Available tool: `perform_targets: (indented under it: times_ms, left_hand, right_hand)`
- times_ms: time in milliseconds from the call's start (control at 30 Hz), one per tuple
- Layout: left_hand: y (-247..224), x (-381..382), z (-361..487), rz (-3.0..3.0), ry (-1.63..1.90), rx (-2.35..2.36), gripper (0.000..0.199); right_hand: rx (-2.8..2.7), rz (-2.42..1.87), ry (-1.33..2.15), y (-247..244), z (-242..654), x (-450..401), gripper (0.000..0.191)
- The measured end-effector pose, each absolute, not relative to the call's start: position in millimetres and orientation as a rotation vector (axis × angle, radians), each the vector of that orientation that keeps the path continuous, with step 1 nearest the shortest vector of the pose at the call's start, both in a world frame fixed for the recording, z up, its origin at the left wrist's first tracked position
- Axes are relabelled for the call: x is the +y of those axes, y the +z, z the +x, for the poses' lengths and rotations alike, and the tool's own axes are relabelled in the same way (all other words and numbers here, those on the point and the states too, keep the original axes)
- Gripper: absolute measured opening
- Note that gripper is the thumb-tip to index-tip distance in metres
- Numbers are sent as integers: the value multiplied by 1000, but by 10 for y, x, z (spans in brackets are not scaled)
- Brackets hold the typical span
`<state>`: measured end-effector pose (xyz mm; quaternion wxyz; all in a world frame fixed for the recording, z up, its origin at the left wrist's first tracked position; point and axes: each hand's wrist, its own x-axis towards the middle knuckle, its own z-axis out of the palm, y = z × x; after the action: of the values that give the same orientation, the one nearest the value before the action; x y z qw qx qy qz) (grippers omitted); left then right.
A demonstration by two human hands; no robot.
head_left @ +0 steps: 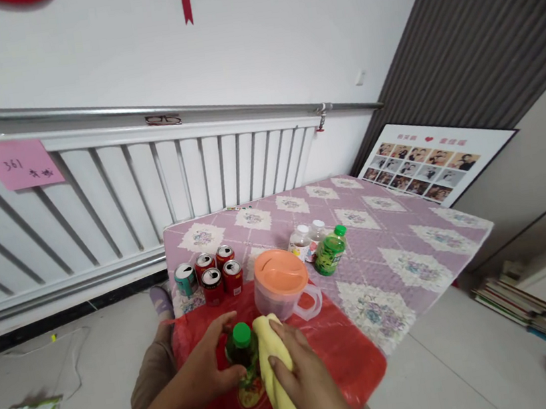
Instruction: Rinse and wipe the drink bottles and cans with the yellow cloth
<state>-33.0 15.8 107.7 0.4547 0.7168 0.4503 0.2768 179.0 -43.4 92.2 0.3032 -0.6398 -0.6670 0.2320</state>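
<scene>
Green-capped bottle [243, 358] is seen roughly upright, long axis near vertical, over red plastic sheet [351, 358], near side. Its left is half-ringed by left hand [213, 363]; firm grip cannot be told. Yellow cloth [275, 382], bunched in right hand [302, 371], is held just right.

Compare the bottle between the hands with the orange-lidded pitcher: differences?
The pitcher is wider than the bottle. The pitcher has a side handle; the bottle shows none. The bottle's cap is green, the pitcher's lid orange. Both are upright and closed.
</scene>
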Motion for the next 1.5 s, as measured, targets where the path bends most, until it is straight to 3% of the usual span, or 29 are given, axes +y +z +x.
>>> perform_targets:
  times_ms: [133,200,467,700,833,967,1233,1500]
  left_hand:
    - [1053,69,-246,1752,774,1204,49]
    - [1065,64,-247,1763,784,1182,46]
    - [1113,251,-438,1822,598,882,62]
    - [1031,124,-304,1775,727,1102,78]
    - [993,-10,-168,1806,925,1317,60]
    - [1041,-3,-167,1853,925,1280,40]
    - [1123,187,-369,1810,670,1060,62]
    - [1120,197,-349,1721,617,948,58]
  right_hand:
    - [-1789,-1620,594,1148,1717,-364,55]
    - [-1780,-1605,603,1114,1681,-354,56]
    - [-1778,-1719,685,567,1695,-485,55]
    - [-1774,-1719,628,946,1788,-429,54]
    - [-1797,-1614,605,1215,1746,-356,55]
    - [-1810,-1588,656,1148,1698,-314,56]
    - [-1855,-1794,711,645,1720,-435,55]
    - [-1831,-1630,580,1150,1749,-362,55]
